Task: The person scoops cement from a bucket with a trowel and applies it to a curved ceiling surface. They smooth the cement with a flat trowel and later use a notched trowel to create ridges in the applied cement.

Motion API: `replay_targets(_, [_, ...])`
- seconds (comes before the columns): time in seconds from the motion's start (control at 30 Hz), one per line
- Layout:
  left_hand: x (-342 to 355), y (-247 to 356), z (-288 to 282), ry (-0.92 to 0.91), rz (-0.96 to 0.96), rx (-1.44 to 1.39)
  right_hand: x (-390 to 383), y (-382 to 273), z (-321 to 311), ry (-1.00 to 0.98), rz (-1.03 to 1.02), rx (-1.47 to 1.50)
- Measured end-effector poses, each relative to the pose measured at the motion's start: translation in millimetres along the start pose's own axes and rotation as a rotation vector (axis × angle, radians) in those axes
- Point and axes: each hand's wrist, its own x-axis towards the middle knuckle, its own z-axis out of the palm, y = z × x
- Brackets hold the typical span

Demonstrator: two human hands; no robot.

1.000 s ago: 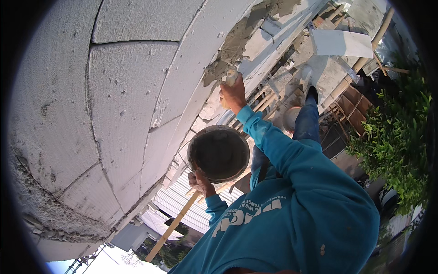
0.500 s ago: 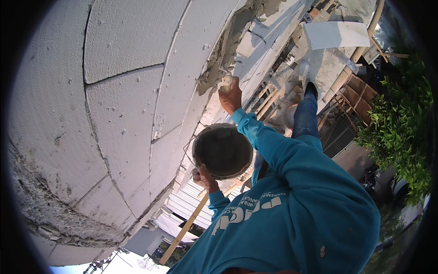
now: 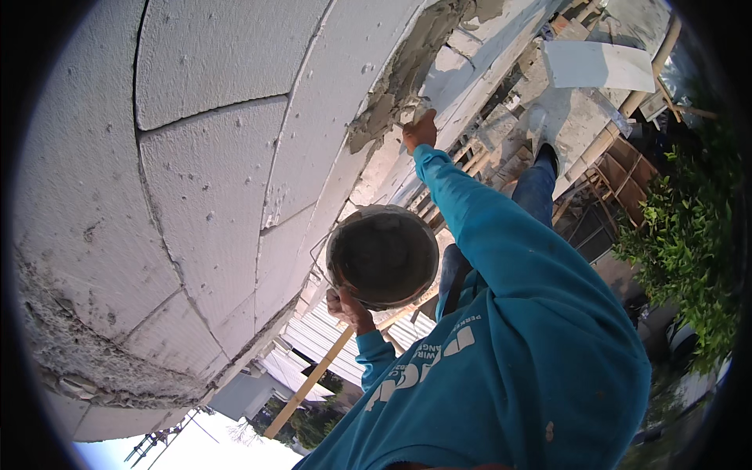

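Observation:
My left hand [image 3: 350,310] grips the rim of a round dark bucket [image 3: 382,258] held beside the wall. Grey wet mortar coats the inside of the bucket, and its wire handle hangs at the wall side. Stretched far ahead, my right hand [image 3: 421,131] is closed round the pale handle of what looks like a trowel [image 3: 407,115], against the wall. Its blade is hard to make out against the mortar. A rough grey band of mortar [image 3: 392,92] lies on the wall around that spot. The wall [image 3: 211,172] is of large pale blocks with open joints.
Below lie planks, rubble and a pale board [image 3: 599,64] on a scaffold-like platform, with my shoe [image 3: 547,159] on it. A bamboo pole [image 3: 662,55] runs along its edge. Leafy branches [image 3: 677,251] stand at right. A wooden post [image 3: 309,384] slants beneath my left arm.
My right hand has moved farther along the wall, up and to the right, with the trowel. The bucket stays nearly in place in my left hand. The view has shifted slightly.

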Motion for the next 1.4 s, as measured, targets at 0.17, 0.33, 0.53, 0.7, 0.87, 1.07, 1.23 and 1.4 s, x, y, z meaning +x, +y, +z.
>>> replay_targets(0.17, [3.4,10.1,15.8,0.009,0.003,-0.087,-8.6,20.1,55.9,0.085,-0.177,0.098])
replay_targets(0.33, [2.8,3.6,23.7,0.062,-0.02,-0.24,-105.5,25.2,-29.2,-0.273,-0.081,0.054])
replay_targets(0.53, [30.8,9.5,55.5,0.155,-0.094,-0.236,-106.7,81.1,-192.4,-0.579,-0.354,-0.245])
replay_targets(0.7, [36.6,42.9,76.8,0.15,-0.037,-0.105,-157.9,-17.5,-280.6,-0.748,-0.68,-0.786])
replay_targets(0.87, [38.1,72.5,86.9,0.049,0.109,-0.181,-159.7,-53.5,-247.3,-0.563,-1.109,-1.178])
replay_targets(1.07, [33.0,120.9,93.5,-0.147,0.498,-0.208,-145.8,-65.2,-220.7,-0.652,-1.062,-1.326])
replay_targets(1.23, [28.1,148.9,93.2,-0.257,0.579,-0.213,-147.8,-22.7,-232.6,-0.966,-0.79,-1.025])
replay_targets(1.4, [40.6,112.4,138.0,-0.108,0.232,-0.394,-142.6,35.4,-235.4,-1.04,-0.786,-0.568])
